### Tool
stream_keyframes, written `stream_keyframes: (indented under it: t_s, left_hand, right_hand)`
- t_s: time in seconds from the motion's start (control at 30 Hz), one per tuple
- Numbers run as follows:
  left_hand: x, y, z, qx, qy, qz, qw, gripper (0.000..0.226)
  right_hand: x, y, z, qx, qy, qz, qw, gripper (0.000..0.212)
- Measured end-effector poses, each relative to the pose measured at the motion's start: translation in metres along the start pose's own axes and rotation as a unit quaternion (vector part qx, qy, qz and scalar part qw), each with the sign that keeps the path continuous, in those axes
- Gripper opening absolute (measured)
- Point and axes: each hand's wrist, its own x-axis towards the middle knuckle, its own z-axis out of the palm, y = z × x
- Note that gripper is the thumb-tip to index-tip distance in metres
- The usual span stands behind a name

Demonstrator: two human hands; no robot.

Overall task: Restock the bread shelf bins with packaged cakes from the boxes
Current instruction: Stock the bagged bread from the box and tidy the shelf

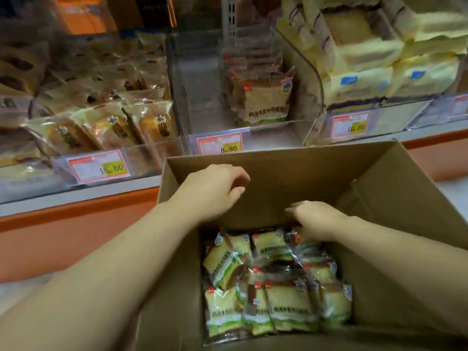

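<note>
brown corrugated cardboard box [278, 173] is sitting open in front of me, just below the orange-edged shelf [76, 214]. green-and-yellow packaged cakes [286, 305] in clear plastic are lying packed across its bottom, some flat, some tilted on edge. my left hand [210, 188] is hovering above the box near its far wall, fingers loosely curled and holding nothing. my right hand [316, 219] is reaching down into the far right corner of the box, its fingers [295, 214] curling onto the packs there; i cannot tell whether they are gripping one or only touching.

up on the shelf, the clear plastic middle bin [192, 97] is holding a short upright row of the same cakes [266, 100] toward its right side, and a red-bordered price tag [219, 145] on its front is showing 8.80. the clear left bin [152, 158] beside it is carrying golden-brown wrapped breads [111, 127]. the clear right bin [379, 120] is holding pale yellow packs [367, 79] piled high.
</note>
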Motion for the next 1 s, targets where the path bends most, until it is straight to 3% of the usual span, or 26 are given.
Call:
stream_keyframes:
  t_s: [0.2,0.47,0.67,0.8,1.0]
  left_hand:
    - [0.014,-0.008,0.008,-0.011,-0.051,-0.014,0.999,0.032]
    - [0.019,-0.012,0.016,-0.037,-0.066,-0.032,0.997,0.029]
    - [0.021,-0.009,0.019,-0.045,-0.08,-0.026,0.995,0.029]
    - [0.022,-0.007,0.021,-0.049,-0.086,-0.021,0.995,0.028]
    - [0.016,-0.005,0.015,-0.025,-0.092,-0.022,0.995,0.032]
  right_hand:
    - [0.044,0.037,0.052,-0.022,-0.09,0.038,0.995,0.035]
    - [0.076,0.051,0.102,-0.079,-0.147,0.05,0.985,0.053]
    - [0.079,0.047,0.117,-0.132,-0.09,0.053,0.986,0.037]
    - [0.072,0.046,0.094,-0.076,-0.069,0.035,0.994,0.014]
    - [0.045,0.043,0.05,0.017,-0.078,0.022,0.997,0.012]
